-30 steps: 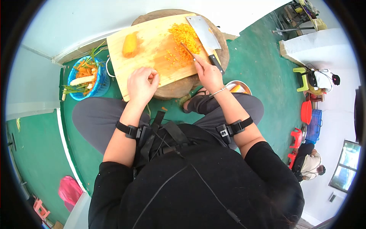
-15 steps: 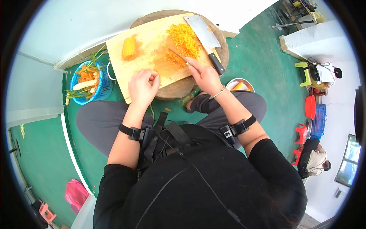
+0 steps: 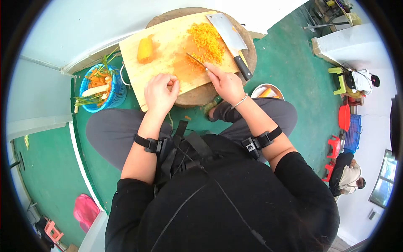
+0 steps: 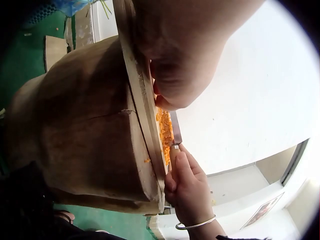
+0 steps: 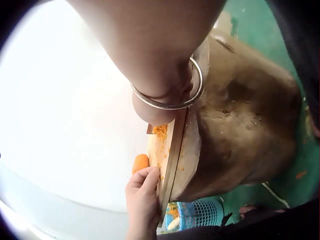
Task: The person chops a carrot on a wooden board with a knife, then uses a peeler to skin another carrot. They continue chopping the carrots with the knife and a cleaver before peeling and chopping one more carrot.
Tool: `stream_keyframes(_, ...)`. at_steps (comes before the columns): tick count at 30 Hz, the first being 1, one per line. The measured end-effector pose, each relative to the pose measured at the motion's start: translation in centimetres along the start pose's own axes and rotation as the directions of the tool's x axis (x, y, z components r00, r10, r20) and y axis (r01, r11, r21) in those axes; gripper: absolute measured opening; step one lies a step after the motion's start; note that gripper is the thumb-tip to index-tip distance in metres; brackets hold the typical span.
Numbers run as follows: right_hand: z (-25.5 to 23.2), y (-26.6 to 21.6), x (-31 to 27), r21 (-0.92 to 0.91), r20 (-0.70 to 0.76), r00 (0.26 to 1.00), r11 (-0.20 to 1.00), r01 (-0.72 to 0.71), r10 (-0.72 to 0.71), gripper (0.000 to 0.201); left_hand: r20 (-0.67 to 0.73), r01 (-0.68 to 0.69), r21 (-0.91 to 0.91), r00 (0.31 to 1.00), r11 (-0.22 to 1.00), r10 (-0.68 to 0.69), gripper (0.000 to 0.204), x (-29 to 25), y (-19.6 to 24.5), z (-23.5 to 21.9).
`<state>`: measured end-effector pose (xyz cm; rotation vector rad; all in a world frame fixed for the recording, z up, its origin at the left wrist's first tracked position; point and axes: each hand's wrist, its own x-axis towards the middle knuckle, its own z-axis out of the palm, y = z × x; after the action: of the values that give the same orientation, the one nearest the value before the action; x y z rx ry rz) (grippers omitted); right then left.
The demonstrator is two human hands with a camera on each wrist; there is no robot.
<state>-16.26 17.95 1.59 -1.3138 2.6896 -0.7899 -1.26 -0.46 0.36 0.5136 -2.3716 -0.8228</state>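
Observation:
My right hand grips the wooden handle of a small knife, its narrow blade low over the wooden cutting board at the edge of the minced carrot. At the board's near edge, my left hand has its fingers curled in and thumb close to them; nothing shows in its grasp. Beyond this hand lies a thick orange carrot piece. A cleaver with a black handle rests along the right side of the board.
A round wooden block supports the board. On the left stands a blue basket of carrot scraps and greens. A metal bowl sits by the right knee. The white wall rises just behind the board. Another person sits far right.
My right hand has drawn the small knife leftward, from the minced carrot to its left edge. The left hand stays curled at the board's near edge. The head view has shifted slightly.

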Motion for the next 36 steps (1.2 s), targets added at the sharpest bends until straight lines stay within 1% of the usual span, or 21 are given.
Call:
stream_keyframes(4,-0.4,-0.1,0.4,-0.019,0.053,0.997,0.998,-0.053,0.054,0.034,0.027,-0.01,0.041,1.0,0.999,0.009,0.007,0.2,0.0,-0.1)
stream_keyframes(6,0.9,1.5,0.6,0.137,0.021,1.0,0.991,-0.003,0.0,0.036,0.035,0.004,0.018,0.999,1.0,-0.005,0.007,0.0,0.1,-0.1)
stream_keyframes(7,1.2,2.2,0.8,0.143,0.01,1.0,0.99,-0.002,0.0,0.036,0.044,0.028,-0.004,0.999,1.0,-0.027,0.007,0.0,0.0,-0.1)
stream_keyframes(8,0.9,1.9,1.1,0.339,0.005,1.0,0.94,-0.028,0.028,0.039,0.045,0.016,0.004,0.999,1.0,-0.016,0.007,-0.1,0.0,-0.1)
stream_keyframes(9,0.4,1.6,1.4,0.523,0.005,0.999,0.851,-0.047,0.052,0.042,0.049,0.099,-0.078,0.994,0.992,-0.095,0.008,-0.2,0.1,0.1)
stream_keyframes(10,-0.9,1.9,1.4,0.507,0.218,0.959,0.818,-0.27,0.182,0.047,0.061,0.185,-0.161,0.982,0.97,-0.177,0.009,-0.1,0.2,0.1)
stream_keyframes(11,-1.6,2.1,1.6,0.516,0.211,0.961,0.814,-0.265,0.18,0.047,0.06,0.177,-0.152,0.984,0.973,-0.169,0.009,0.0,0.3,0.2)
stream_keyframes(13,-2.3,2.4,2.1,0.515,0.383,0.893,0.747,-0.42,0.238,0.046,-0.022,0.002,-0.082,1.0,0.997,-0.004,0.013,0.5,0.4,0.2)
stream_keyframes(15,-3.6,1.7,2.6,0.492,0.362,0.903,0.776,-0.395,0.23,0.041,-0.007,0.018,-0.106,1.0,0.994,-0.018,0.013,1.0,1.2,0.0)
stream_keyframes(17,-3.9,1.4,2.8,0.41,0.125,0.988,0.903,-0.13,0.085,0.033,0.004,0.038,-0.132,0.999,0.991,-0.038,0.014,1.4,1.5,0.2)
stream_keyframes(18,-3.5,1.3,2.9,0.419,0.125,0.989,0.899,-0.128,0.083,0.033,-0.003,0.034,-0.13,0.999,0.991,-0.035,0.014,1.3,1.2,0.5)
stream_keyframes(19,-2.9,1.2,3.1,0.367,-0.114,0.989,0.921,0.127,-0.091,0.032,-0.008,0.03,-0.128,0.999,0.991,-0.032,0.013,1.1,1.0,0.9)
stream_keyframes(20,-2.4,1.2,3.3,0.258,-0.335,0.904,0.897,0.36,-0.266,0.032,-0.005,0.03,-0.118,0.999,0.992,-0.031,0.013,1.1,0.9,1.1)
stream_keyframes(21,-2.3,1.3,3.3,0.268,-0.338,0.905,0.895,0.358,-0.26,0.032,-0.016,0.014,-0.097,1.0,0.995,-0.015,0.013,0.9,0.9,1.4)
stream_keyframes(23,-2.2,1.5,3.3,0.027,-0.112,0.964,0.969,0.247,-0.242,0.028,-0.015,-0.001,-0.066,1.0,0.998,0.0,0.013,0.7,1.0,1.8)
stream_keyframes(24,-2.2,1.3,3.3,0.038,-0.115,0.965,0.97,0.242,-0.236,0.028,-0.023,0.007,-0.067,1.0,0.998,-0.008,0.012,0.8,1.2,1.8)
stream_keyframes(26,-2.3,0.7,3.5,0.091,-0.207,0.938,0.949,0.303,-0.279,0.026,-0.024,0.014,-0.059,1.0,0.998,-0.015,0.012,0.9,1.1,1.8)
stream_keyframes(27,-2.1,0.7,3.8,0.099,-0.209,0.938,0.948,0.302,-0.277,0.026,-0.013,0.029,-0.069,0.999,0.997,-0.03,0.012,0.8,0.8,1.9)
stream_keyframes(29,-1.6,0.7,4.3,-0.007,-0.086,0.977,0.981,0.196,-0.196,0.026,-0.002,0.047,-0.072,0.999,0.996,-0.047,0.012,0.8,0.8,1.9)
stream_keyframes(32,-1.1,1.0,4.0,0.059,-0.128,0.972,0.977,0.204,-0.195,0.027,-0.007,0.014,-0.032,1.0,0.999,-0.014,0.012,1.3,1.1,2.2)
stream_keyframes(36,-0.6,1.6,4.2,0.141,-0.185,0.955,0.955,0.261,-0.233,0.028,-0.039,0.023,-0.073,0.999,0.997,-0.025,0.01,1.1,1.3,2.4)
